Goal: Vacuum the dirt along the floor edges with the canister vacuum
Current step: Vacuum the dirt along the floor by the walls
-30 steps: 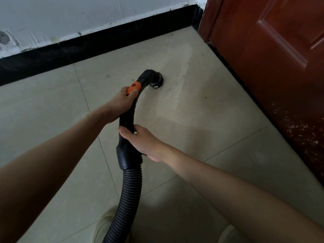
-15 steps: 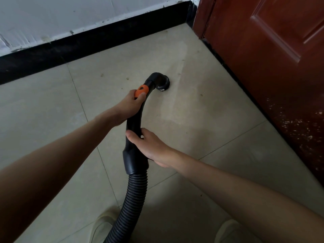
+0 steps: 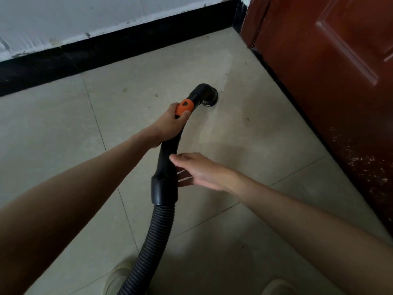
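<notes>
The left hand [image 3: 169,126] is wrapped tight around the curved black plastic vacuum handle [image 3: 170,150], right by the small orange button [image 3: 184,107] near the top. The thumb lies beside that button. The right hand [image 3: 200,170] is lower down on the handle. Its fingers [image 3: 180,166] are spread out and nearly straight, and their tips sit against the side of the handle; they do not curl round it. The two hands are apart, one above the other on the handle.

The round black nozzle end [image 3: 209,95] sits past the left hand, down at the pale tiled floor [image 3: 244,145]. It is near the dark red wooden door [image 3: 329,71] and not far from the black baseboard strip [image 3: 106,52] under the white wall [image 3: 85,15]. Little bits of dirt [image 3: 247,119] lie on the floor near the nozzle. The black ribbed hose [image 3: 155,241] runs down from the bottom of the handle, toward a pale shoe [image 3: 116,277].
</notes>
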Tool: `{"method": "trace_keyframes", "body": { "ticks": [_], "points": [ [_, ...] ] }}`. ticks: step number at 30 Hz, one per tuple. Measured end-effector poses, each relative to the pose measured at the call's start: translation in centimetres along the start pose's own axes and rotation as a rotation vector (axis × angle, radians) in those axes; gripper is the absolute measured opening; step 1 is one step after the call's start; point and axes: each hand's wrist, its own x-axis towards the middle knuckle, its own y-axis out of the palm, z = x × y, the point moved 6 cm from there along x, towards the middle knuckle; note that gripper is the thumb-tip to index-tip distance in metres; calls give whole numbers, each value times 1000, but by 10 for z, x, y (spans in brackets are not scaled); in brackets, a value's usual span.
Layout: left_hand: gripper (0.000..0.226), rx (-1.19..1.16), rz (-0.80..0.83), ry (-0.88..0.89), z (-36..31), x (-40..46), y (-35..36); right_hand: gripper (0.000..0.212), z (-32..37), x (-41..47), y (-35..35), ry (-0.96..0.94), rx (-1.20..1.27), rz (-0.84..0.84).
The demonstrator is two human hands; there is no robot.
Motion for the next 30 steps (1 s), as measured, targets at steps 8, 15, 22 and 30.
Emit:
{"method": "trace_keyframes", "body": {
  "ticks": [8, 15, 22, 30],
  "points": [
    [51, 296, -26, 17, 21, -37, -27, 54, 58, 24, -80, 49, 285, -385],
    [50, 279, -69, -61, 55, -115, -51, 52, 58, 42, -8, 322, 166, -276],
    [51, 189, -238, -59, 67, -192, -64, 27, 53, 32, 58, 393, -15, -180],
    [49, 31, -222, -190, 127, -255, -14, 28, -7, 15, 99, 474, -196, -103]
  ]
}}
